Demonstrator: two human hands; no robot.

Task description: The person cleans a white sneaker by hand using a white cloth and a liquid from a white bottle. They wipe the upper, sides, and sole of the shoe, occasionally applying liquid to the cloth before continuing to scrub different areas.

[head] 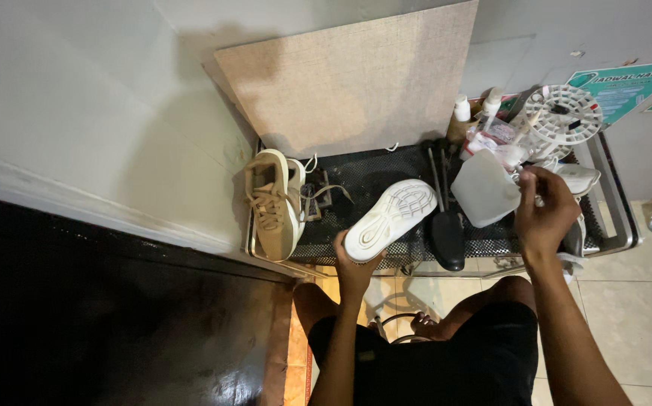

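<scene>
My left hand [352,259] holds a shoe [390,219] from below, closed around its heel end, with the white sole turned up toward me, above the black mesh surface [375,177]. My right hand [542,214] is closed with narrow fingers on something small beside the white plastic jug [485,188]; what exactly it pinches, I cannot tell.

I think the first risk is the shoe. I grip it only at one end, so the long front part can tip down and slide out of my hand. If it falls, it may hit the black brush [446,229] lying just beside it.

The second risk is at my right side. There the bottles [462,109] and the round white reel [564,114] stand crowded together. A careless move of my wrist could push the jug over, and liquid might then run through the mesh. The beige shoe [272,204] lies apart at the left and seems safe.
</scene>
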